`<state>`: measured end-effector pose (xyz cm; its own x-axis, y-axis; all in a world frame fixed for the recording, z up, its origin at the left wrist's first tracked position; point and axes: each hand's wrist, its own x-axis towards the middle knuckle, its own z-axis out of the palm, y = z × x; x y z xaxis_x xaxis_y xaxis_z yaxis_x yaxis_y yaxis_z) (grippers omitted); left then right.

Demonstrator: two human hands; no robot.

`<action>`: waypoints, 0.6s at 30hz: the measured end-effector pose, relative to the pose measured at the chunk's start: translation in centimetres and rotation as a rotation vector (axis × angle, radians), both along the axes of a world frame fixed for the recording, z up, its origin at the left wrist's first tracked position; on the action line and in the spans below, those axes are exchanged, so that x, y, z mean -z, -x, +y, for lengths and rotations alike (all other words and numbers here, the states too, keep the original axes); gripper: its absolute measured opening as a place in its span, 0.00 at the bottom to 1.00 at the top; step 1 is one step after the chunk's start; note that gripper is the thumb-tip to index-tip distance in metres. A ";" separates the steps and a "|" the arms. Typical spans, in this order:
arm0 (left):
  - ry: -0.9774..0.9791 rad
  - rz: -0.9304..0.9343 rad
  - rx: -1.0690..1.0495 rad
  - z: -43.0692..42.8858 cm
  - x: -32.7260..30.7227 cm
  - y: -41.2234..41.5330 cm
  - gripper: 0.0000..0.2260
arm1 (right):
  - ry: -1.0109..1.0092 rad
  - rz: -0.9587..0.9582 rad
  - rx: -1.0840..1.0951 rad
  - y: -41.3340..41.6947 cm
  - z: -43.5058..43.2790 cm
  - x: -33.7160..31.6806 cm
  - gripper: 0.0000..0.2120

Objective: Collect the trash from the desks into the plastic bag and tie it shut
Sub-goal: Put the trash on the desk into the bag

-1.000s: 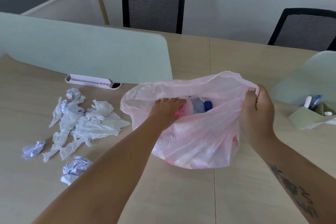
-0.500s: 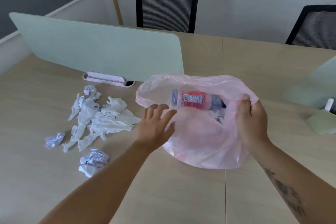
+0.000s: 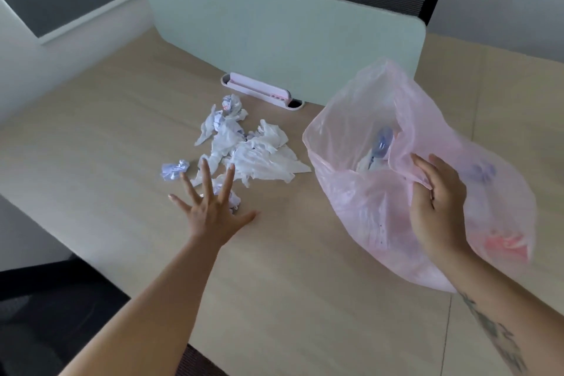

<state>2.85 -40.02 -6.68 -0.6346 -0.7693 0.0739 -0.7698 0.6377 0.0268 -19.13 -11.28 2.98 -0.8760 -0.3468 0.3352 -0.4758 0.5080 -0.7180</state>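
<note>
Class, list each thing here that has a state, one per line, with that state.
Plastic bag: mouth open, untied.
Right hand: grips the bag's rim.
Left hand: open, fingers spread.
Tissues: crumpled, loose on the desk.
Paper ball: crumpled, on the desk.
Bottle: inside the bag, partly hidden.

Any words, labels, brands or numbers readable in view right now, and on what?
No text can be read.
Crumpled paper ball: faint bluish print, too small to read.
Bottle inside the plastic bag: blurred, no label legible.
Forearm tattoo: dark pattern, no legible letters.
</note>
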 end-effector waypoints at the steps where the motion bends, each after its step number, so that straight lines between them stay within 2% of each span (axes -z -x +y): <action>1: 0.020 0.009 0.047 -0.6 -0.5 1.1 0.53 | -0.033 0.029 -0.001 0.0 -0.2 0.2 0.22; 4: 0.041 -0.002 0.175 -2.2 -2.0 5.0 0.52 | -0.077 0.055 0.029 0.6 -0.2 0.3 0.22; 8: -0.192 -0.132 0.224 -3.6 -1.6 8.6 0.53 | -0.050 0.060 0.097 2.3 0.2 -0.2 0.22; 11: -0.174 -0.153 0.180 -3.8 -0.2 8.5 0.43 | 0.055 0.062 0.145 3.2 0.0 -1.0 0.16; 14: -0.036 -0.032 0.253 -3.9 1.1 7.6 0.28 | 0.107 -0.115 0.261 3.4 0.1 -1.7 0.17; 18: -0.005 0.051 0.333 -4.1 1.5 7.2 0.24 | 0.216 -0.206 0.408 4.3 -0.1 -2.4 0.10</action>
